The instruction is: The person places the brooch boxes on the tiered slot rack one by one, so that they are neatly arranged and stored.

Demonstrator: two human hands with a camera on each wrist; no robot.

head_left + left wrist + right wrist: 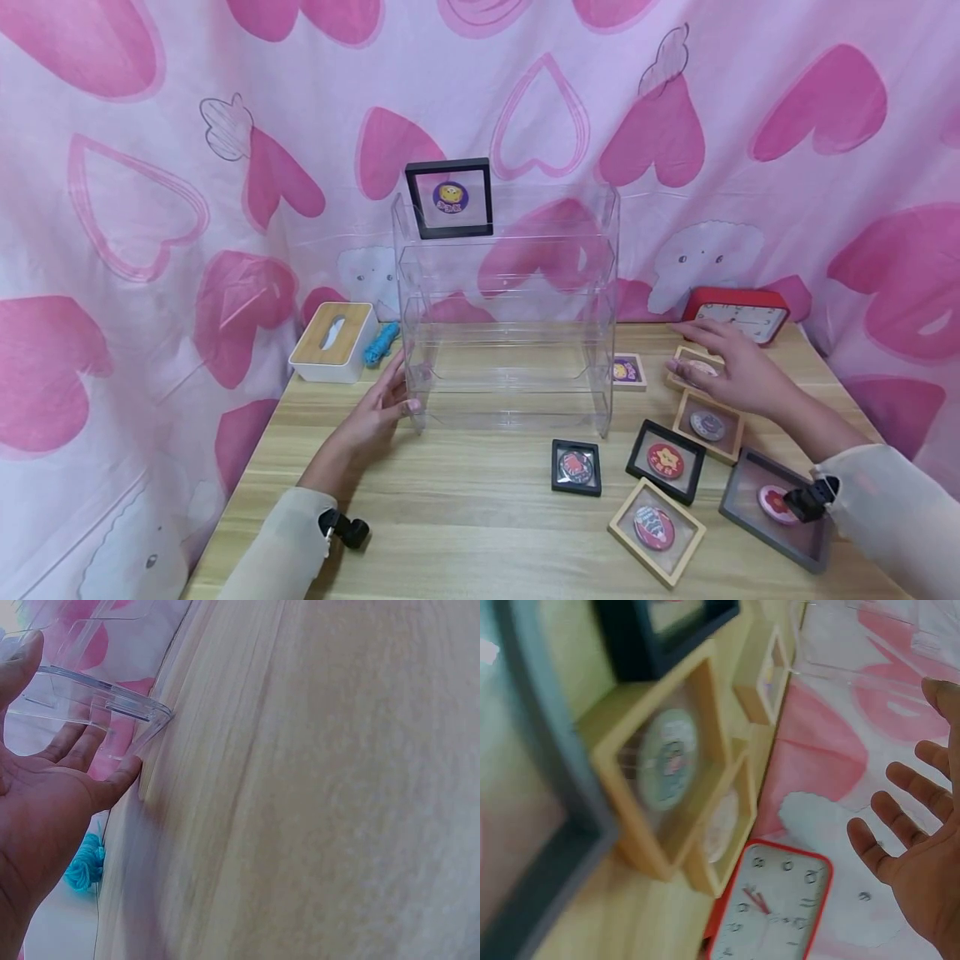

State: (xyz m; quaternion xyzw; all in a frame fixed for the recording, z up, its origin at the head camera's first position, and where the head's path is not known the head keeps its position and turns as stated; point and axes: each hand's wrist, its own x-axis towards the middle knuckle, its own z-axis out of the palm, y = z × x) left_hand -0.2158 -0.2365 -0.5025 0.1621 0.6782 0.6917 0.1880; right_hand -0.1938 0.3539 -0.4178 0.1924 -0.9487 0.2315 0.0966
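A clear acrylic tiered display rack (506,333) stands upright on the wooden table. My left hand (378,404) holds its lower left side, thumb in front and fingers behind; the left wrist view shows the hand (60,780) around the rack's clear edge (112,697). One black frame (451,200) with a purple round badge sits on the top tier at left. My right hand (731,367) is over the wooden-framed badges at right, fingers extended and holding nothing. Below it lie a wooden frame (708,425) and another wooden frame (693,367) partly hidden by the hand.
A red clock (738,312) stands at the back right. More framed badges lie in front: a small black frame (576,467), a black frame (665,461), a wooden frame (657,532), a grey frame (776,508). At left are a tissue box (333,342) and blue cord (381,343).
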